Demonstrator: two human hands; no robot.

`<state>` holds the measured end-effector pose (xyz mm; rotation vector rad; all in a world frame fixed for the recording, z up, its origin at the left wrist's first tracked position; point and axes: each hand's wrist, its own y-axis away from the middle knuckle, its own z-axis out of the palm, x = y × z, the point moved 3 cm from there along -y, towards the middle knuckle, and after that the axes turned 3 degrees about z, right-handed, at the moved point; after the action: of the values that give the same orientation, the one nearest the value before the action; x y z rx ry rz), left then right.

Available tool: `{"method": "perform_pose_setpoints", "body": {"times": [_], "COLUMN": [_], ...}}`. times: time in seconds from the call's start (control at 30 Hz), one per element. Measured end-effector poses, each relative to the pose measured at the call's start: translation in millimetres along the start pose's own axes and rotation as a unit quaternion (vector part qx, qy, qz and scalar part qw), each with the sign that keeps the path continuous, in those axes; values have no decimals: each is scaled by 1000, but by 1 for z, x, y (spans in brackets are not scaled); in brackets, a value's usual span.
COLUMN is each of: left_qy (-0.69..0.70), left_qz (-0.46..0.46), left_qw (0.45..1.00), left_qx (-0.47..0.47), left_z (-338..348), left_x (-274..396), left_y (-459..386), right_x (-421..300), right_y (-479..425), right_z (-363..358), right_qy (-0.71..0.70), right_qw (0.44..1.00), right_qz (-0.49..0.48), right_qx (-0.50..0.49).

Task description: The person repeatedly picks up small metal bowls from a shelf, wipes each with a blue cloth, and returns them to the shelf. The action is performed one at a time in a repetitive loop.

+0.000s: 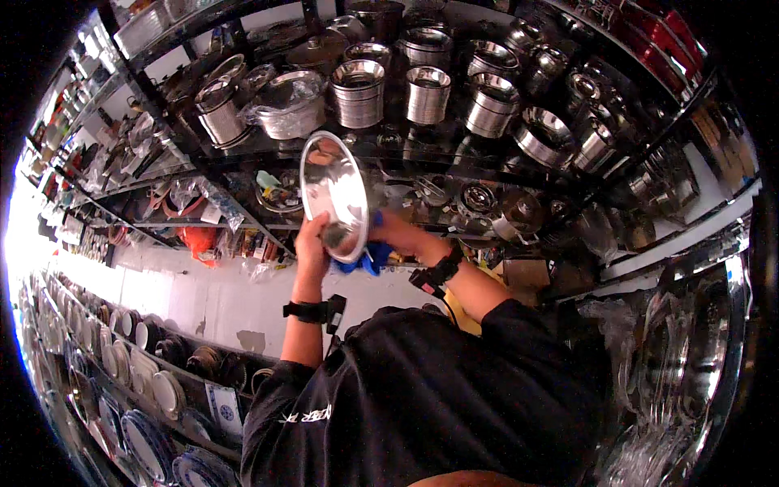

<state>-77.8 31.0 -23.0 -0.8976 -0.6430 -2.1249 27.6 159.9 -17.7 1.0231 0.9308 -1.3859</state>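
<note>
A shiny stainless steel bowl or basin (335, 189) is held up on its side, its reflective hollow turned partly toward me. My left hand (312, 240) grips its lower left rim, the thumb lying over the inner side. Behind the opposite side is my right hand (401, 234), blurred, with a blue cloth (365, 262) bunched in it against the outside of the metal. The bowl partly hides the cloth and the right fingertips. Both wrists wear black straps with small devices.
Ahead, a dark shelf (389, 149) carries several steel pots (358, 94) and a plastic-wrapped pot (289, 106). Pans and lids (478, 198) fill the level below. Stacked plates (164, 389) line a rack at left. Plastic-wrapped metalware (657, 365) stands at right, near a cardboard box (526, 274).
</note>
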Motion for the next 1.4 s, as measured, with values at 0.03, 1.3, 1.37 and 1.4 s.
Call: {"method": "perform_pose_setpoints", "body": {"times": [0.03, 1.3, 1.37, 1.4], "left_qy": [-11, 147, 140, 145], "left_qz": [6, 40, -14, -8], "left_qw": [1000, 987, 989, 989], "left_qx": [-1, 43, 49, 36], "left_z": [-3, -67, -47, -54], "left_x": [10, 11, 14, 2], "left_y": [1, 18, 30, 25], "right_x": [0, -117, -86, -75], "right_y": [7, -1, -9, -13], "right_z": [9, -196, -224, -226], "right_qy": [27, 636, 609, 595], "right_qw": [998, 636, 709, 736], "right_qz": [34, -94, -129, -106], "right_qx": [-38, 427, 331, 305]}}
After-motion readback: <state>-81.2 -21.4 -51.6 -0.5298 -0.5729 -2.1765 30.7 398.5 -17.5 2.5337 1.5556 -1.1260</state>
